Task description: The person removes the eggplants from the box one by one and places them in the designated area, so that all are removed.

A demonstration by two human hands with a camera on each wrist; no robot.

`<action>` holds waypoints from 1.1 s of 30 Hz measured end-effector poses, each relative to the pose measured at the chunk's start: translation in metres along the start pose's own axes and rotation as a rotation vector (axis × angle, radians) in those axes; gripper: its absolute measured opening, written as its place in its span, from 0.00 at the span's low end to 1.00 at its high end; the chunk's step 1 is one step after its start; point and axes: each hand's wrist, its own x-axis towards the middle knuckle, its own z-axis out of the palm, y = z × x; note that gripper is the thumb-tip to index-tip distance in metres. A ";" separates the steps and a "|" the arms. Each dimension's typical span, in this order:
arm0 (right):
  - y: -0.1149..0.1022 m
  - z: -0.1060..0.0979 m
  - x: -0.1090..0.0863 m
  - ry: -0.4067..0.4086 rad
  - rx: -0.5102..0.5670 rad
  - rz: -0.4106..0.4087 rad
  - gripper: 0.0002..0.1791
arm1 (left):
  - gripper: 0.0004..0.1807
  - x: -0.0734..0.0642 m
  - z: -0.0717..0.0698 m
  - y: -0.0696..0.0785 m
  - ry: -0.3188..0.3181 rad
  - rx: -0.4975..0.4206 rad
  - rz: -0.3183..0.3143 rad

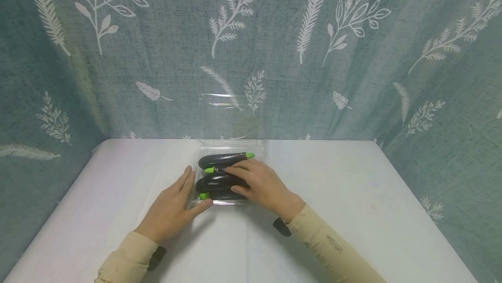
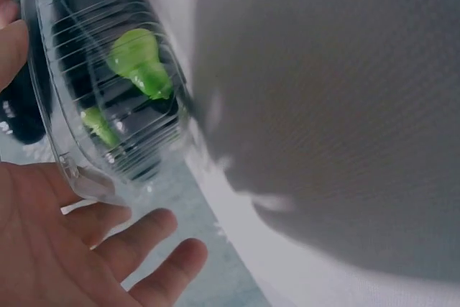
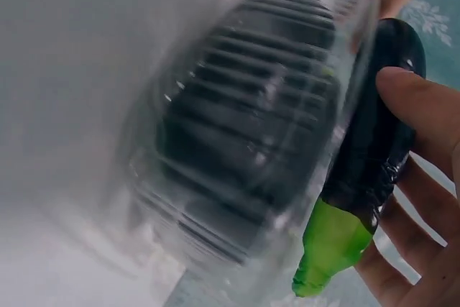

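A clear plastic clamshell box (image 1: pixel 232 144) holds several dark eggplants with bright green stems. My right hand (image 1: pixel 263 185) grips one eggplant (image 1: pixel 217 182) from above, thumb on its near side. In the right wrist view, that eggplant (image 3: pixel 375 120) lies along the top of the box, its green stem end beyond the rim. My left hand (image 1: pixel 168 211) rests against the box's left end, fingers fairly straight and thumb by the near corner. The left wrist view shows green stems (image 2: pixel 140 62) through the ribbed wall. Another eggplant (image 1: pixel 221 160) lies at the back of the box.
The transparent lid (image 1: pixel 231 117) stands raised behind the box. A white cloth (image 1: pixel 333 178) covers the table. Behind and at the sides hangs a grey-green curtain (image 1: pixel 176 65) with white leaf patterns.
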 end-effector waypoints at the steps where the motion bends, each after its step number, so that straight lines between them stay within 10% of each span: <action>1: 0.001 -0.002 0.000 0.014 0.002 -0.003 0.25 | 0.54 0.000 0.000 0.000 -0.002 0.000 -0.002; 21: 0.054 -0.029 -0.035 0.254 0.023 0.189 0.26 | 0.55 -0.002 -0.001 0.001 -0.004 -0.004 -0.043; 33: 0.103 -0.033 -0.072 0.218 0.005 0.409 0.26 | 0.55 -0.001 -0.002 0.002 -0.016 -0.001 -0.044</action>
